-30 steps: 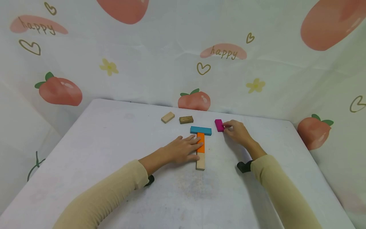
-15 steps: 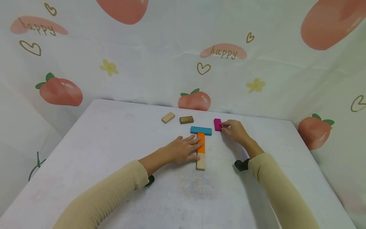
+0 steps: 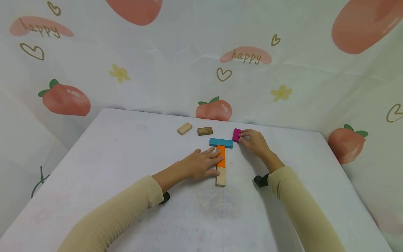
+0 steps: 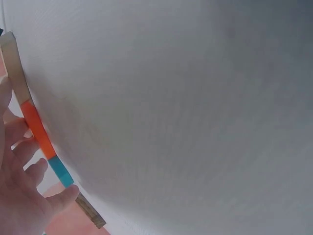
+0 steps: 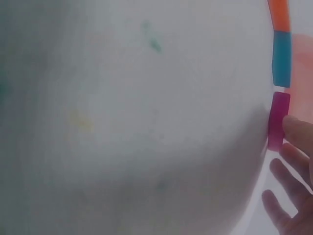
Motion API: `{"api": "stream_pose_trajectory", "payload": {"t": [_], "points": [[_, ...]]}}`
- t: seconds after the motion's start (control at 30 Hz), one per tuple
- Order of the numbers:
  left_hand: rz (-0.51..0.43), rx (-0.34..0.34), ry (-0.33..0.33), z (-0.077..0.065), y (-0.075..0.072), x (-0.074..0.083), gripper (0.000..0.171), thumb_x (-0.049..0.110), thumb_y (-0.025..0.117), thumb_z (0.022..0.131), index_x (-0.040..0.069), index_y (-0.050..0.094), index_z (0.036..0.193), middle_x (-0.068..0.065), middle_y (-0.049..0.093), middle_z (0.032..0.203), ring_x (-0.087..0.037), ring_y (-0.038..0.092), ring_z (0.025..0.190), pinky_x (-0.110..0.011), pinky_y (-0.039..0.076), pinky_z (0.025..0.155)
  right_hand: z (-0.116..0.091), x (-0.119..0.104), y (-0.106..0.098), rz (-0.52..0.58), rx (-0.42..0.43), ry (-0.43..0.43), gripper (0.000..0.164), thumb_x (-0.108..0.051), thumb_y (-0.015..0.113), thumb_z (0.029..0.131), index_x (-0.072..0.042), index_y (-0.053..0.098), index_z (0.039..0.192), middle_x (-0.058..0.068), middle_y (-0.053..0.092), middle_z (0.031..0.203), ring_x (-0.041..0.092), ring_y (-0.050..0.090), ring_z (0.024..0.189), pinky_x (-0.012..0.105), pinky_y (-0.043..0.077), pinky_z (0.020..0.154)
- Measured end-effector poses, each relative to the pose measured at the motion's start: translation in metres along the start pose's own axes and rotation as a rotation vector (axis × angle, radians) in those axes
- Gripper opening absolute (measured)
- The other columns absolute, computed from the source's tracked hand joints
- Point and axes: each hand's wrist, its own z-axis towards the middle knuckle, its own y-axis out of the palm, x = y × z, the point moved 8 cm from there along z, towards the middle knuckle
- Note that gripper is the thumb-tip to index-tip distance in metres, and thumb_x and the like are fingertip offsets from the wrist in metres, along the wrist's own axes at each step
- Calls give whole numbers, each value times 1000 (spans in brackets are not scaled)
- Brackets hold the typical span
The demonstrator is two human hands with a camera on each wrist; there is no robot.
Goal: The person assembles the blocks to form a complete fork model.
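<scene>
An orange block (image 3: 221, 161) and a plain wooden block (image 3: 221, 177) lie end to end. Across their far end lies a blue block (image 3: 221, 143), so the three form a T. My left hand (image 3: 198, 164) rests on the orange block with its fingers spread, the thumb by the plain wooden block. With thumb and fingertips my right hand (image 3: 255, 142) pinches a magenta block (image 3: 236, 135) by its right side. This block stands at a slant just off the blue block's right end; the right wrist view shows a narrow gap between the magenta block and the blue block (image 5: 281, 58).
Behind the T lie a dark-grained wooden block (image 3: 205, 131) and a light wooden block (image 3: 184, 128). All rest on a white-covered table (image 3: 110, 150), with a peach-printed cloth (image 3: 176, 70) hanging behind it.
The magenta block has moved left toward the blue block and turned so its far end leans right. My right hand has moved left with it. My left hand has stayed put.
</scene>
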Motion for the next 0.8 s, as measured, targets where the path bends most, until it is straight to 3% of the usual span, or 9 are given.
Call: {"api": "stream_pose_trajectory", "payload": {"t": [0.8], "points": [[-3,5,3,-1,0,0,67,57,43,101,22,32,157,1,24,164,-21,15,152,-59,26,115,0,-13,4,16,-9,-55,29,-12,68,95,4,70,119,23,60,132,41,49,130,56,36,110]]}}
